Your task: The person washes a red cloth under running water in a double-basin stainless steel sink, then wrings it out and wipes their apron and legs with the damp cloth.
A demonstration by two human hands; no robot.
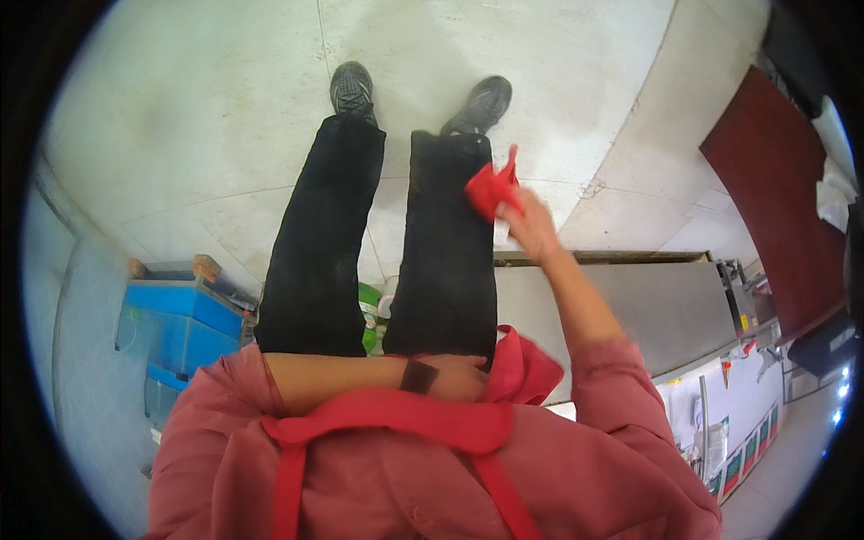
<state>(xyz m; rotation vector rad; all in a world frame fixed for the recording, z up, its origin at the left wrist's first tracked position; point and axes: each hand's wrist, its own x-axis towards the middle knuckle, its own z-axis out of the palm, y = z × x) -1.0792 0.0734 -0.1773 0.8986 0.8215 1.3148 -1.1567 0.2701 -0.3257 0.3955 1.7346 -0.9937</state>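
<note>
My right hand point(530, 226) is out in front of my right leg, its fingers closed around a crumpled red cloth point(491, 191). Hand and cloth are slightly blurred. Bent across my waist, my left hand point(459, 379) lies at my lap, with a dark band point(418, 376) around the wrist. Its fingertips meet a bunched fold of red apron fabric point(525, 370); whether they grip it is hidden. The red apron's bib point(398, 415) hangs over my pink shirt point(405, 493).
Black trousers point(451, 250) and dark shoes point(352, 91) extend over a pale floor point(223, 101). Blue containers point(162, 304) stand at left. A grey metal surface point(648, 297) lies at right, near a dark red panel point(776, 202). A green container point(369, 310) shows between my legs.
</note>
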